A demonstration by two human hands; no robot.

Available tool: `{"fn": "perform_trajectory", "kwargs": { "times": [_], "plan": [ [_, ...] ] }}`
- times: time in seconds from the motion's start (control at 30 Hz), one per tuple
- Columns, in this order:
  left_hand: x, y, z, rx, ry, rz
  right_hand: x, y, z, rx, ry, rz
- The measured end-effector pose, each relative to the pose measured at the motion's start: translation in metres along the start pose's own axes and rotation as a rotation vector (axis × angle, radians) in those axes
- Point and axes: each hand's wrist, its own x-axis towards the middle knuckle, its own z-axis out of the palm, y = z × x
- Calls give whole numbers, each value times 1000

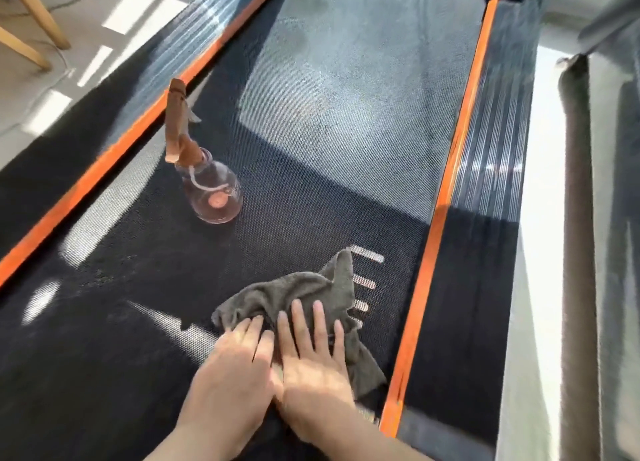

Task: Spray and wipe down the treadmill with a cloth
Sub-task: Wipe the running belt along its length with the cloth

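A crumpled grey cloth [294, 292] lies on the black treadmill belt [329, 121] near the right orange side strip. My left hand [230, 374] and my right hand [311, 367] lie side by side on the cloth's near part, fingers straight and pressing down flat. A clear spray bottle [211, 186] with a brown trigger head stands upright on the belt, further away and to the left of both hands.
Orange strips [450, 169] and ribbed black side rails [491, 141] border the belt. White dashes [367, 254] are printed on the belt beside the cloth. Wooden chair legs [38, 17] stand on the floor at far left. A grey upholstered edge [578, 218] runs along the right.
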Motion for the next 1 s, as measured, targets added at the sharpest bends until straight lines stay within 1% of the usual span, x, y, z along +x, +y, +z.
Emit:
{"fn": "perform_trajectory", "kwargs": {
  "times": [0.07,0.13,0.2,0.23,0.3,0.33,0.4,0.5,0.53,0.6,0.63,0.7,0.73,0.77,0.8,0.83,0.87,0.9,0.93,0.97,1.0],
  "plan": [
    [-3,-3,0,-56,-5,-11,12,28,-12,-85,54,-111],
    [6,1,-3,-92,27,20,40,63,-32,-167,79,-126],
    [28,14,-13,-142,111,33,66,90,-55,-191,72,-20],
    [45,23,-20,-141,122,16,73,98,-63,-200,63,46],
    [79,38,-40,-241,21,-65,76,105,-66,-180,56,136],
    [90,47,-45,-256,-8,-80,69,105,-63,-188,53,156],
    [93,56,-37,-245,48,-52,48,99,-49,-219,21,162],
    [46,60,-11,-189,97,70,9,84,-27,-177,-74,126],
    [31,63,-3,-220,103,71,-3,81,-20,-152,-111,99],
    [11,70,5,-292,5,-2,-23,82,-13,-101,-156,37],
    [9,73,7,-308,17,-33,-28,86,-15,-73,-145,5],
    [16,79,5,-369,101,-50,-30,96,-30,48,-76,-45],
    [23,82,-4,-440,150,-63,-28,101,-43,155,-32,-56],
    [32,83,-20,-589,175,-98,-26,105,-58,284,32,-51],
    [41,84,-40,-808,153,-161,-24,109,-74,410,98,-24],
    [48,86,-62,-1080,105,-206,-24,115,-91,529,159,19],
    [53,87,-81,-1335,78,-195,-27,122,-108,647,206,53],
    [56,91,-98,-1505,61,-148,-31,132,-124,750,235,65],
    [59,95,-113,-1599,39,-91,-38,143,-139,823,256,55],
    [61,99,-125,-1642,17,-47,-45,154,-152,859,292,50],
    [64,104,-133,-1646,6,-19,-51,167,-162,841,359,67]
  ]
}}
